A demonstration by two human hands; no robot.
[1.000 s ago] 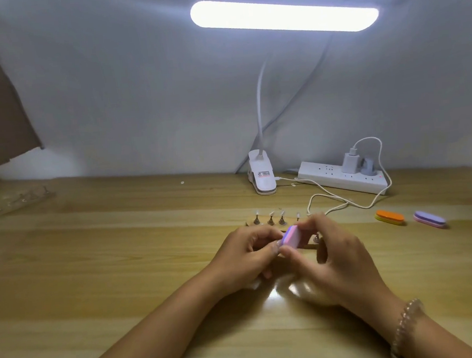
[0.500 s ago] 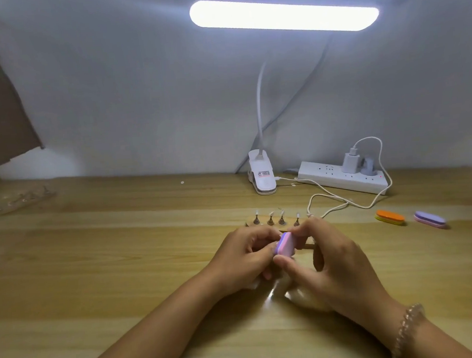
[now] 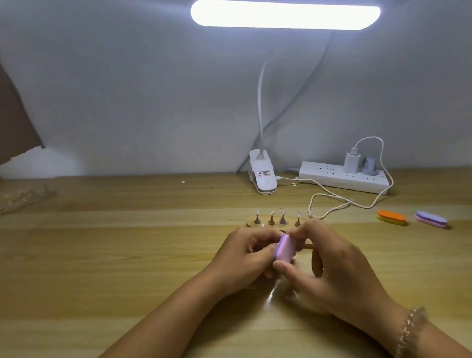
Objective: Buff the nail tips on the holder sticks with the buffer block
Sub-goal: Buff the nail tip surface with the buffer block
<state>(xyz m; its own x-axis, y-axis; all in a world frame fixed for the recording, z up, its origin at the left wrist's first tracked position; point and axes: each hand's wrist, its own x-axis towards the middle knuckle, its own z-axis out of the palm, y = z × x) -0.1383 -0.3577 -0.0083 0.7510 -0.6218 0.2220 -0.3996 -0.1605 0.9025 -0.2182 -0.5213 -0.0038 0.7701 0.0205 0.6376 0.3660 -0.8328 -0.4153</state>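
My right hand pinches a pink and purple buffer block between thumb and fingers, just above the table. My left hand has its fingers curled against the block's left side; whatever it pinches there is hidden behind the block and fingers. Right behind my hands lies a wooden holder base with several holder sticks standing in it, each topped by a small clear nail tip.
An orange and yellow buffer block and a purple and pink one lie at the right. A clip lamp base, a white power strip and a looping cable sit behind the holder. Clear plastic pieces lie far left.
The buffer block has shifted a little left and toward me between my hands, with my right thumb sliding along under it. My left hand stays in place.
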